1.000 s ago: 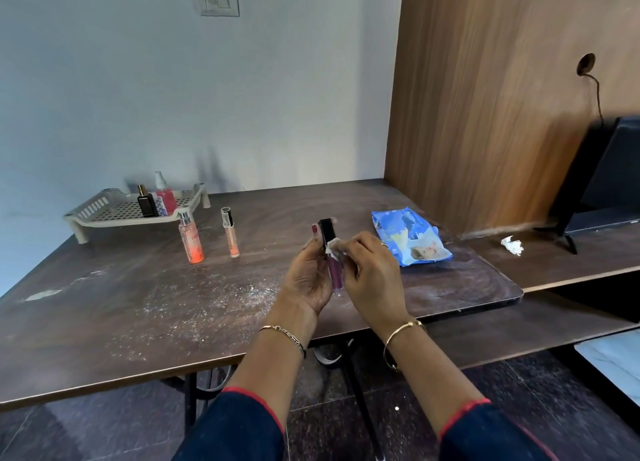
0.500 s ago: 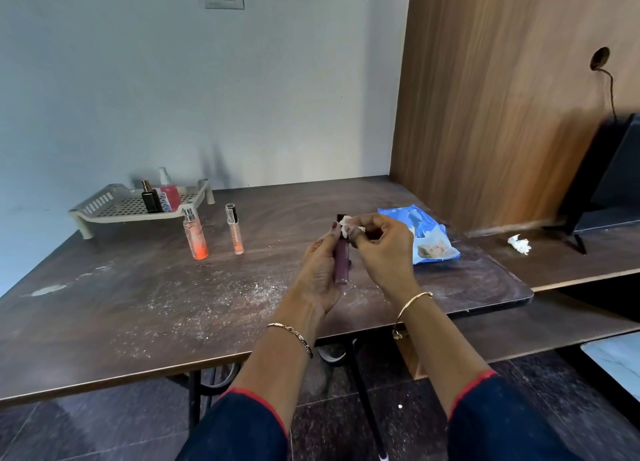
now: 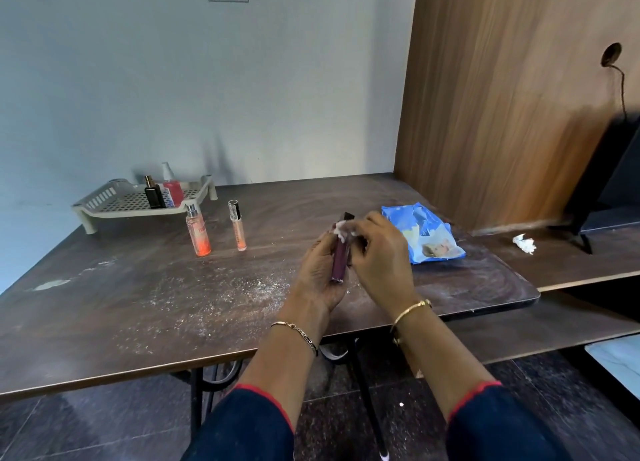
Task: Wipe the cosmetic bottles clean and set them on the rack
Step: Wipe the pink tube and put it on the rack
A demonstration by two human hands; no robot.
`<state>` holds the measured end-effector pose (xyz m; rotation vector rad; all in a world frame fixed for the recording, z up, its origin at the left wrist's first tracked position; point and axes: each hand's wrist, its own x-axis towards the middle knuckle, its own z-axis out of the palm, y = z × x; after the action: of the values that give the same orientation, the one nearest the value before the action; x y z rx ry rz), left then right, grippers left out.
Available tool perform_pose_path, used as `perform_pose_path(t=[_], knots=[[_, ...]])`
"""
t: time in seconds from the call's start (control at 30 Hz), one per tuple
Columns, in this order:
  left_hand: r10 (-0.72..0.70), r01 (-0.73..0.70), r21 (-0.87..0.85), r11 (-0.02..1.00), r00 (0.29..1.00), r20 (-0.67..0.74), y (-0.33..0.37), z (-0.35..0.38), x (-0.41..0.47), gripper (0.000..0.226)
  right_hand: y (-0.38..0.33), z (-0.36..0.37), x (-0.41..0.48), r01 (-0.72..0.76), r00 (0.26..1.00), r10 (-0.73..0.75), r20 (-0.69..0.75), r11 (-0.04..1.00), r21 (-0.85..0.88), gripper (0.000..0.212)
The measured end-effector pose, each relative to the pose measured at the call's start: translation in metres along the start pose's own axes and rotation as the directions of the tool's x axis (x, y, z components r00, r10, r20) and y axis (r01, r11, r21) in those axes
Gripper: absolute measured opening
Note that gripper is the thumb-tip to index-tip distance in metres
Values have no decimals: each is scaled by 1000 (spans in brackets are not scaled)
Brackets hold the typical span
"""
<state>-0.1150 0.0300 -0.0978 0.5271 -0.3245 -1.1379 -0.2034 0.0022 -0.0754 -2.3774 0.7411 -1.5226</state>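
My left hand (image 3: pixel 317 277) grips a slim purple lip-gloss tube (image 3: pixel 340 261) with a black cap, held upright over the table. My right hand (image 3: pixel 381 258) pinches a small white wipe (image 3: pixel 343 230) against the tube's cap end. A beige perforated rack (image 3: pixel 114 202) sits at the far left of the table with a black bottle (image 3: pixel 154 193) and a red bottle (image 3: pixel 172 190) on it. An orange spray bottle (image 3: pixel 198 230) and a thin peach tube (image 3: pixel 237 225) stand on the table in front of the rack.
A blue wipes packet (image 3: pixel 424 233) lies right of my hands. A crumpled white tissue (image 3: pixel 524 244) rests on the lower wooden shelf at right, near a black stand (image 3: pixel 606 197). White dust covers the dark table (image 3: pixel 138 304). A wooden panel rises at right.
The wipe moved from the tube's middle up to its cap end. My hands shifted slightly farther over the table and the tube stays upright in my left hand.
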Motion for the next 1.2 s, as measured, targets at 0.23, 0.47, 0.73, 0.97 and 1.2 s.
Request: perform_pose_path(t=[0.23, 0.47, 0.73, 0.97, 1.2], knots=[[-8, 8, 25, 1000, 1000, -21, -2, -4, -3, 13, 3, 6, 14, 7, 999, -9, -51, 999, -49, 21], [-134, 133, -20, 991, 987, -88, 0, -21, 8, 27, -16, -3, -51, 99, 993, -96, 68, 994, -39, 28], [-56, 62, -85, 994, 996, 64, 6, 8, -8, 22, -6, -3, 17, 60, 996, -63, -66, 997, -40, 22], [-77, 75, -146, 986, 997, -11, 7, 3, -11, 22, -12, 0, -6, 104, 994, -103, 18, 993, -59, 23], [-50, 48, -15, 999, 983, -174, 3, -11, -7, 25, -18, -5, -53, 23, 991, -30, 134, 998, 54, 26]])
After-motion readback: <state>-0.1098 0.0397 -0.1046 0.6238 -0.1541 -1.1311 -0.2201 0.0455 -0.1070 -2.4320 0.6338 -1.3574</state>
